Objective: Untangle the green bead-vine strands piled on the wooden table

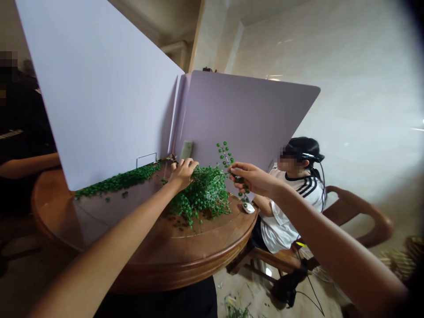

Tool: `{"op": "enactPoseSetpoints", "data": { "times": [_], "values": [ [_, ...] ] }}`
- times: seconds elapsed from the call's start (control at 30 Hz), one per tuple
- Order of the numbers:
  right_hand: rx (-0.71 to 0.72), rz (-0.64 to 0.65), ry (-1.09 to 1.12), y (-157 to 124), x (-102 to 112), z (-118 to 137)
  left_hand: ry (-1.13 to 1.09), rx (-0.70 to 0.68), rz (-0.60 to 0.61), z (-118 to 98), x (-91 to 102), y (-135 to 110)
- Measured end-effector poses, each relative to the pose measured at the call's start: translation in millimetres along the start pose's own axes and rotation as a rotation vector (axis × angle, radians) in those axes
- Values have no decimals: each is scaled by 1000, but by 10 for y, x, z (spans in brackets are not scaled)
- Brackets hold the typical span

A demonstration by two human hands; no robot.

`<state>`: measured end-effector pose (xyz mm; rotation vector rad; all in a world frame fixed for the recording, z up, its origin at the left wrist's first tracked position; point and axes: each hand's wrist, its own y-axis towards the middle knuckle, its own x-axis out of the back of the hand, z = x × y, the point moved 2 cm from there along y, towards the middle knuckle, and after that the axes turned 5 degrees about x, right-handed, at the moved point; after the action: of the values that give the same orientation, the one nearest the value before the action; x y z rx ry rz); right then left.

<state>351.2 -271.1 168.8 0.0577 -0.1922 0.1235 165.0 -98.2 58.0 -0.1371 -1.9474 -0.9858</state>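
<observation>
Forearms (pixel 99 251) reach out, left fingers (pixel 187 165) clenching green sprigs (pixel 202 198), right fingers (pixel 239 169) pinching one, half-hidden.

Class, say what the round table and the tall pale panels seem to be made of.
The round table looks like varnished wood: glossy, reddish-brown, moulded rim. The pale panels look like stiff plastic or card, matte and thin-edged.

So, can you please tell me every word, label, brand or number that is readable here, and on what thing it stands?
Nothing can be read: the small yellow mark beyond the table is too small and blurred, and the pale green strip against the board and the striped sleeve show no legible letters.
</observation>
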Motion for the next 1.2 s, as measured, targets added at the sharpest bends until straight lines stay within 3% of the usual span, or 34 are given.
{"op": "enactPoseSetpoints", "data": {
  "times": [0.13,0.27,0.37,0.47,0.6,0.7,0.77,1.0,1.2],
  "values": [
    [126,-33,116,50,-93,-122,-62,24,23,29,41,-158],
    [204,-62,218,72,-221,-221,-167,55,-40,-12,261,-616],
    [264,-99,293,26,-379,-292,-531,10,-222,-227,504,-1093],
    [358,-179,386,-89,-588,-432,-731,90,-213,-505,607,-1494],
    [425,-312,578,-297,-848,-805,-788,190,-85,-713,512,-1764],
    [410,-393,685,-425,-960,-1145,-839,185,39,-722,409,-1846],
    [387,-443,743,-468,-988,-1356,-848,156,53,-707,367,-1886],
    [353,-524,1025,-418,-998,-1869,-671,140,-51,-763,176,-2083],
    [374,-494,1158,-492,-1163,-1826,-466,74,-269,-858,190,-2262]
  ]
}}
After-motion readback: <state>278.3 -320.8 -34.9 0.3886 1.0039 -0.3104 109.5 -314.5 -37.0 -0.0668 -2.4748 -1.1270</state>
